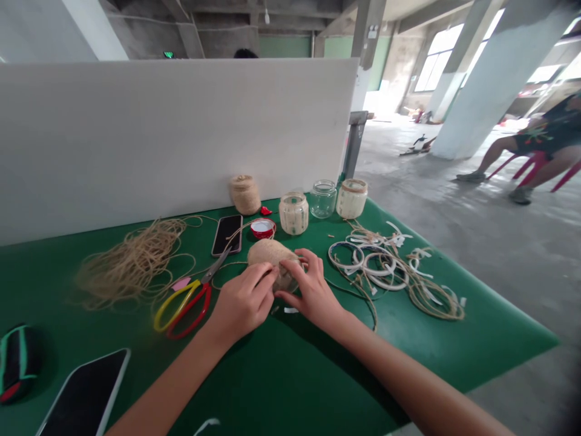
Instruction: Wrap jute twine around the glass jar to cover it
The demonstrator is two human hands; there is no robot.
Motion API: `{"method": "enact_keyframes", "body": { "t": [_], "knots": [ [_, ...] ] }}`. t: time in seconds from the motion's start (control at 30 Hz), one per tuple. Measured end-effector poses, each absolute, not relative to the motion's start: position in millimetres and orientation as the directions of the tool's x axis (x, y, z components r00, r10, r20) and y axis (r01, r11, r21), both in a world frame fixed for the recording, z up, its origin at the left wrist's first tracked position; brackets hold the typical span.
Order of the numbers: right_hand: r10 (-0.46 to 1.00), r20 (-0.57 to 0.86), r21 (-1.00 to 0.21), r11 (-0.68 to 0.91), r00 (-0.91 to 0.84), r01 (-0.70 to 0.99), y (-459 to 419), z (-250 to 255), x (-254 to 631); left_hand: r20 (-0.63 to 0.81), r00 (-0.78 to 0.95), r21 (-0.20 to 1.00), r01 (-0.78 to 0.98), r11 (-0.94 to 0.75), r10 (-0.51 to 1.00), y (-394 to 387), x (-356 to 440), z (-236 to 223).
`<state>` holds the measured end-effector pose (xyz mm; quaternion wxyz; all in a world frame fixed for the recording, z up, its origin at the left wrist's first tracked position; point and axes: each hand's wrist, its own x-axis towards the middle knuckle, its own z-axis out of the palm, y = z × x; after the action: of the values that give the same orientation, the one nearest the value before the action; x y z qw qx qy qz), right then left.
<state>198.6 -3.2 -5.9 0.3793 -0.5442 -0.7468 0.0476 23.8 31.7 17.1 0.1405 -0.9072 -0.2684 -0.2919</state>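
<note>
A jar partly wrapped in twine (pixel 272 254) lies on its side on the green table (pixel 281 375). My left hand (pixel 242 300) pinches at the jar's near edge, its fingers closed on the twine wrap. Opposite it, my right hand (pixel 311 290) grips the jar's open end with curled fingers. Scissors with yellow and red handles (pixel 186 303) lie just left of my left hand. A red lid (pixel 262 227) sits behind the jar.
A loose twine heap (pixel 131 260) lies at the left, and a phone (pixel 227 234) rests near a twine-covered jar (pixel 245 194). Three jars (pixel 322 198) stand by the white partition (pixel 172 133). Tape rings and twine scraps (pixel 390 266) lie right. A second phone (pixel 86 393) lies near. A person sits far right (pixel 540 145).
</note>
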Motion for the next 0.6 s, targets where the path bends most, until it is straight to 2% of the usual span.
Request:
{"method": "enact_keyframes", "body": {
  "t": [0.2,0.37,0.5,0.6],
  "knots": [
    [0.851,0.511,-0.512,0.416,-0.123,0.752,-2.6,-5.6,199.5,0.610,0.680,-0.080,0.564,-0.822,0.407,32.7,24.3,17.4],
    [0.851,0.514,-0.540,0.421,-0.111,0.729,-0.9,-5.5,199.9,0.626,0.643,-0.006,0.571,-0.821,0.442,36.1,26.3,18.0],
    [0.846,0.519,-0.531,0.429,-0.120,0.731,0.1,-5.8,200.9,0.653,0.600,0.061,0.566,-0.822,0.462,37.4,26.0,19.4],
    [0.842,0.523,-0.507,0.434,-0.135,0.745,0.1,-6.0,201.5,0.634,0.621,0.044,0.568,-0.822,0.462,36.5,25.5,21.0]
  ]
}}
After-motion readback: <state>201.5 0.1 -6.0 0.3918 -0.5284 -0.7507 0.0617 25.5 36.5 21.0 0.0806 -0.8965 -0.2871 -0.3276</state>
